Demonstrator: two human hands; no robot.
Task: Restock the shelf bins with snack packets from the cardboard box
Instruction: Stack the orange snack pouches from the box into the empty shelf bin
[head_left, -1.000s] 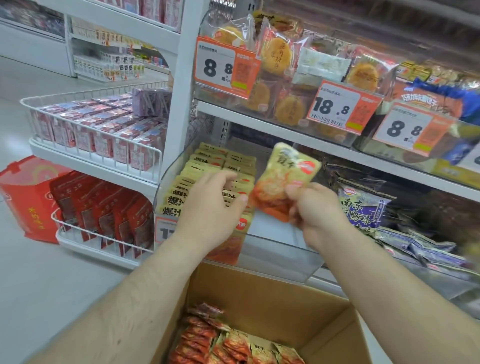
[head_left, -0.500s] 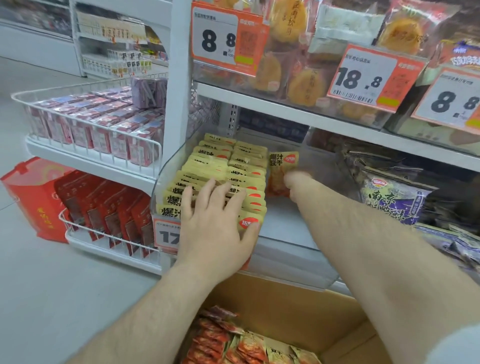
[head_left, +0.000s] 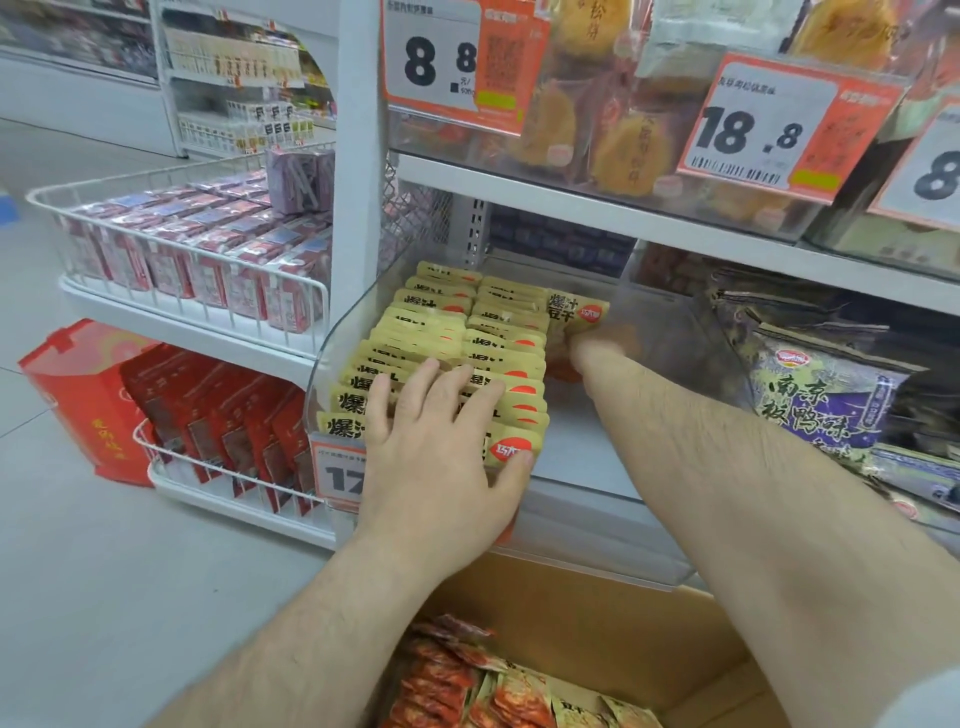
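Snack packet (head_left: 574, 317) stands upright at the back of the clear shelf bin (head_left: 613, 514), starting a 3rd row just right of the 2 filled rows of yellow packets (head_left: 457, 338). Right hand (head_left: 584, 356) reaches deep into the bin with its fingers around the packet's lower part; grip mostly hidden, apparently still holding. Left hand (head_left: 441, 447) lies flat, fingers spread, pressing on the front packets to steady them. Progress, judged: 2 rows full, 3rd row has 1 packet, the rest of the bin floor bare. Cardboard box (head_left: 597, 613) below holds many more packets (head_left: 467, 680). Much restocking left.
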